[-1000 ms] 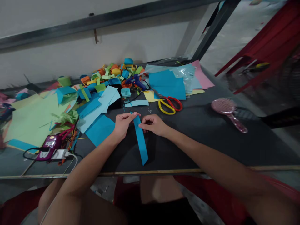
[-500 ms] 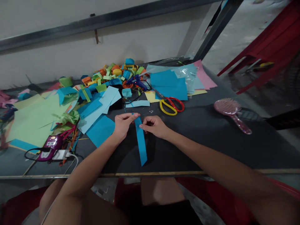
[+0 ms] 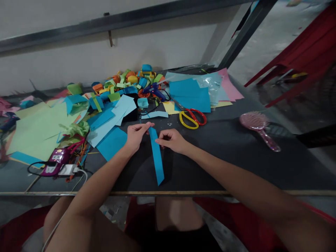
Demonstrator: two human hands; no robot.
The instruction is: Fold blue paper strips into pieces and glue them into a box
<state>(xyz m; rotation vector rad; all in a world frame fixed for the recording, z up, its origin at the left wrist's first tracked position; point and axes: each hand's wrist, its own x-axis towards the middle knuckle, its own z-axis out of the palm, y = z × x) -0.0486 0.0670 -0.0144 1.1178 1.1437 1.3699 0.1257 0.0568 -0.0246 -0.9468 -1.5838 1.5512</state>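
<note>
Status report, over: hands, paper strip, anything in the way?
Left hand at far end of blue strip, grip unclear. Right hand pinching its right edge. Scissors beyond, not touching strip.

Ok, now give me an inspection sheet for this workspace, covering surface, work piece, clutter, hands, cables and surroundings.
Surface: dark table, with a lighter front edge.
Work piece: blue paper strip, slanted, its lower end toward the person.
Clutter: folded paper pieces heaped near the wall; scissors with one yellow and one red handle; hairbrush at right; green sheets at left.
Grip: left hand pinches the strip's upper end; right hand pinches its right edge.
Cables: black cable loops at a purple device; white cable runs toward the left forearm.
Surroundings: pale wall behind; red chair at right. Other people: nothing seen.
</note>
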